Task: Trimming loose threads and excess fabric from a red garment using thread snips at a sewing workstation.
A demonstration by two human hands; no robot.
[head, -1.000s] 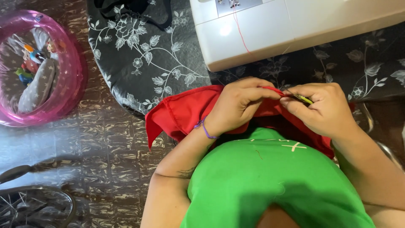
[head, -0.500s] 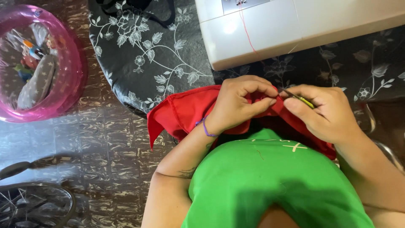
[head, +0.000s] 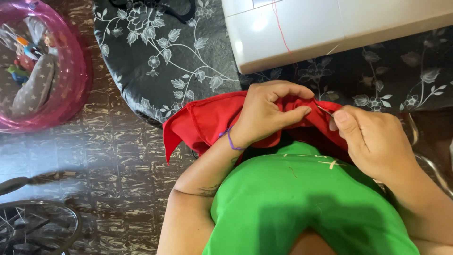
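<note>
Head view: the left hand pinches a fold of the red cloth held over the lap below the white sewing machine, while the right hand is closed around a thin pointed tool, touching that fold. The tip lies just beside the left fingertips, so a slip could likely prick them or snag the cloth.

A white sewing machine sits at twelve o'clock on a black cloth printed with pale flowers. At ten o'clock, a pink translucent bowl holds small sewing items. A spoked wheel shows at eight o'clock.
</note>
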